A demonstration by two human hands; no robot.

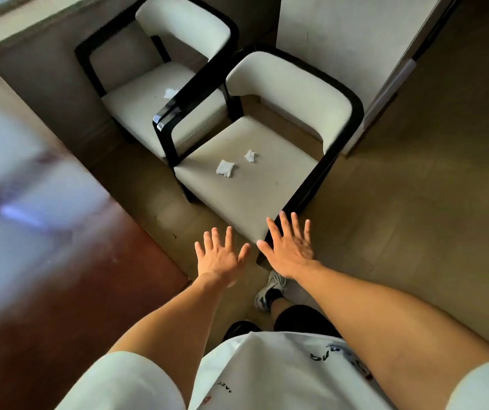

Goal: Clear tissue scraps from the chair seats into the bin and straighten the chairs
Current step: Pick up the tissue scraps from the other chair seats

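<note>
1. Near chair (266, 184): cream seat, black frame; taken as landmark.
2. Two tissue scraps on its seat: larger scrap (225, 168) mid-seat, smaller scrap (249, 155) just beyond it, apart.
3. Far chair (160, 105) stands beside the near chair, armrests touching; one tissue scrap (170, 92) on its seat.
4. Left hand (219, 257) spread wide, empty, just off the near chair's front corner.
5. Right hand (289, 248) spread wide, empty, over that front corner; contact unclear.
6. Brown table (60, 261) lies left of the near chair.
</note>
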